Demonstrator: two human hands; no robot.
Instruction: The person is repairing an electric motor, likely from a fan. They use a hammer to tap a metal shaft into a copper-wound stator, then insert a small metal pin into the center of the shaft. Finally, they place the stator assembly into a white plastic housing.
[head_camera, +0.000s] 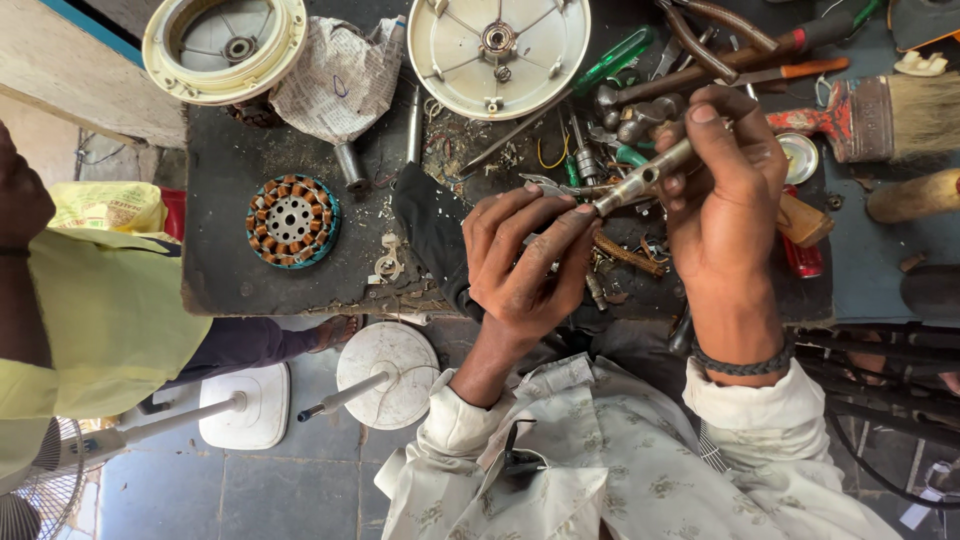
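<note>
Steel rod, perhaps threaded, both hands gripping

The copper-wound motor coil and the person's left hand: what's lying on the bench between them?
In the head view, small white plastic bits and a dark cloth.

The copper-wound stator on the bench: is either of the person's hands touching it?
No. The stator lies apart at the left; both the left hand and right hand grip a metal rod.

Two round fan housings, one copper-wound stator, one paintbrush, two fan bases.
</note>
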